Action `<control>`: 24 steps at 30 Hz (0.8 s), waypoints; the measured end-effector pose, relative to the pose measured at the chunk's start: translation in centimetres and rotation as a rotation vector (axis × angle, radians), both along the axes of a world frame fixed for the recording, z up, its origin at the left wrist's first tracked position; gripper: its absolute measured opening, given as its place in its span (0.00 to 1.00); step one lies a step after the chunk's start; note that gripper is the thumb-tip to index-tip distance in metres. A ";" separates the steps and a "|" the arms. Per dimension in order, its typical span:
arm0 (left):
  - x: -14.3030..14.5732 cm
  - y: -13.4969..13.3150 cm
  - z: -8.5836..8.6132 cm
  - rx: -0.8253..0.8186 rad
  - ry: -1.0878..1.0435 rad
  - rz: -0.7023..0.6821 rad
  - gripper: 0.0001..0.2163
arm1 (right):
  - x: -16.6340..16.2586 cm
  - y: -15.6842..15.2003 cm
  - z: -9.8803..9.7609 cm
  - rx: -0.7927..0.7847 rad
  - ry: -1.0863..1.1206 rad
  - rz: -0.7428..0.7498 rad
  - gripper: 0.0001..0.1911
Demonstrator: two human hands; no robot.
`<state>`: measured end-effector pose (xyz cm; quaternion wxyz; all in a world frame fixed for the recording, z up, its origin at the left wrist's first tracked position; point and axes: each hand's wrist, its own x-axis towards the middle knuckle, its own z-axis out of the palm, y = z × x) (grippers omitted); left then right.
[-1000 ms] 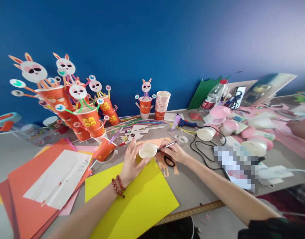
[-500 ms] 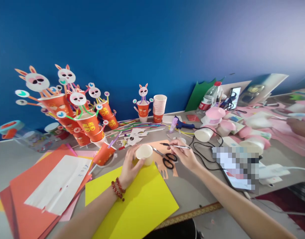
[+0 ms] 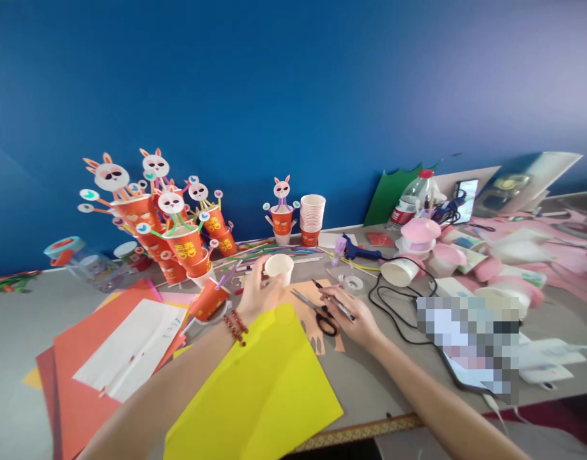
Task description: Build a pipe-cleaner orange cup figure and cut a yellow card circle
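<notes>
Blue wall, cluttered table [image 3: 370, 374]: mid-table, L hand [image 3: 257, 295] fingers wrap white cup [image 3: 279, 266], R hand [image 3: 354, 321] pinches pen [image 3: 338, 305] by scissors [image 3: 322, 314].

Left hand [image 3: 257, 295] gripping, right hand [image 3: 355, 319] pinching — arms outstretched.

we're looking at a craft workshop here, and everything is shouting it: finished bunny cups [image 3: 178, 239] are crowding the grey surface [image 3: 15, 306] against a blue wall [image 3: 274, 96], a stack of paper cups [image 3: 312, 217] is standing beside them, coloured card sheets [image 3: 77, 383] are spreading across the front, and straws [image 3: 269, 249], a glue gun [image 3: 358, 252], scissors [image 3: 322, 313], a tape roll [image 3: 354, 282], a pen [image 3: 338, 305] and a plain cup [image 3: 279, 267] are showing up in the middle.
</notes>
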<state>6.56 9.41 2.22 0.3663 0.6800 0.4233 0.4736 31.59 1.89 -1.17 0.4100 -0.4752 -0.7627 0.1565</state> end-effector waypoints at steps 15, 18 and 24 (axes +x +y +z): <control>5.7 4.9 -3.0 0.123 0.186 -0.044 0.24 | 0.8 0.2 0.2 0.098 -0.160 -0.108 0.13; 4.9 4.4 -3.1 0.128 0.212 -0.015 0.26 | 1.0 0.3 -0.1 0.095 -0.187 -0.132 0.14; 0.0 0.1 -2.7 0.171 0.345 -0.057 0.13 | 1.3 0.0 1.1 0.068 -0.264 -0.133 0.18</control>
